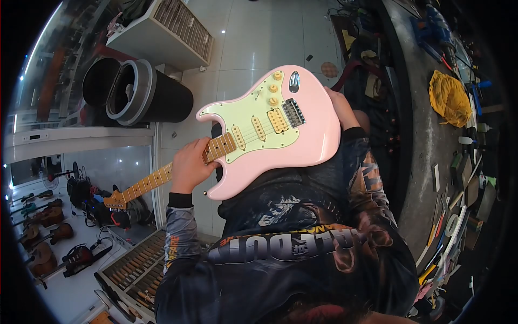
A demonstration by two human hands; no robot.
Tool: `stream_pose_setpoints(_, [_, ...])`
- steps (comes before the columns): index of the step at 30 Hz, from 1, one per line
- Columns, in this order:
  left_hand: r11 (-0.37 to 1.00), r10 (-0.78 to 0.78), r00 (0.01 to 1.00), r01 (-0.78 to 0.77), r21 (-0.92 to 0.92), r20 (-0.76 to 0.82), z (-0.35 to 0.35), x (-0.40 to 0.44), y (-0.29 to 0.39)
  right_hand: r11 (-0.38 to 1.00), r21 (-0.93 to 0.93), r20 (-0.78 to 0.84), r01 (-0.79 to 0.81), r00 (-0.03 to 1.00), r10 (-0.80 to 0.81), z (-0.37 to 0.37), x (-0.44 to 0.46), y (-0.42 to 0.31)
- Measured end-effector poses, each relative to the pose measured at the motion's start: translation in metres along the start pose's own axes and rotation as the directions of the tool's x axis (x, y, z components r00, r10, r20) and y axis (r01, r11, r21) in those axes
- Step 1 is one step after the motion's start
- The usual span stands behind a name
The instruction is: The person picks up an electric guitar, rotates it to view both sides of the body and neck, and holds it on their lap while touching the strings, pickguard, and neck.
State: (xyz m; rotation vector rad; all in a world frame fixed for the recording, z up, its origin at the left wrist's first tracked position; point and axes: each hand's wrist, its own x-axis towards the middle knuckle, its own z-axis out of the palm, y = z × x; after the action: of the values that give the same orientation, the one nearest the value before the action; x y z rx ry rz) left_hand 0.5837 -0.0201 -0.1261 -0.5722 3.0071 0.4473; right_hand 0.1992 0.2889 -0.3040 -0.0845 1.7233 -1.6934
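Observation:
A pink electric guitar (318, 140) with a pale green pickguard, cream knobs and a maple neck lies face up across my lap. Its headstock (114, 200) points to the lower left. My left hand (190, 166) is closed round the neck close to where it meets the body. At the far end of the body, my right hand (345, 110) grips the rim, with most of its fingers hidden behind the guitar. A chrome output jack plate (294, 82) and a metal bridge (294, 113) show on the front.
A black bin (170, 97) with its lid up stands at the left, near a white drawer cabinet (178, 32). On the right, a workbench (421, 156) carries a yellow cloth (449, 98) and many tools. A tool rack (135, 270) and several guitars are at lower left.

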Motion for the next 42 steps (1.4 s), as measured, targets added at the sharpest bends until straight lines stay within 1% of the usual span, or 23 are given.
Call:
stream_pose_setpoints(8, [1.000, 0.005, 1.000, -0.005, 0.006, -0.005, 0.000, 0.000, 0.000, 0.998, 0.043, -0.003, -0.037, 0.999, 0.037, 0.000, 0.003, 0.003])
stream_pose_setpoints(16, [1.000, 0.001, 1.000, -0.001, -0.002, -0.002, 0.001, 0.000, -0.001, 0.997, 0.077, 0.015, -0.026, 1.000, 0.025, -0.002, 0.007, 0.008])
stream_pose_setpoints(19, [0.999, -0.029, 0.999, 0.029, -0.014, 0.032, 0.000, 0.001, 0.000, 0.998, 0.064, 0.008, -0.026, 1.000, 0.026, -0.001, 0.003, 0.004])
stream_pose_setpoints(22, [1.000, -0.021, 0.999, 0.022, -0.013, 0.030, 0.000, 0.000, -0.001, 0.997, 0.068, 0.005, -0.026, 1.000, 0.026, 0.001, 0.001, 0.002])
stream_pose_setpoints(25, [1.000, 0.005, 1.000, -0.006, -0.008, -0.013, 0.000, 0.000, 0.001, 0.997, 0.072, 0.002, -0.029, 1.000, 0.029, 0.002, 0.000, 0.000])
stream_pose_setpoints(35, [1.000, 0.003, 1.000, -0.003, 0.003, -0.006, 0.001, 0.000, 0.000, 0.995, 0.098, 0.017, -0.034, 0.999, 0.033, 0.004, -0.005, -0.005])
stream_pose_setpoints(42, [1.000, 0.008, 1.000, -0.008, -0.004, -0.010, 0.000, 0.000, 0.000, 0.994, 0.100, 0.027, -0.035, 0.999, 0.033, -0.001, 0.004, 0.005])
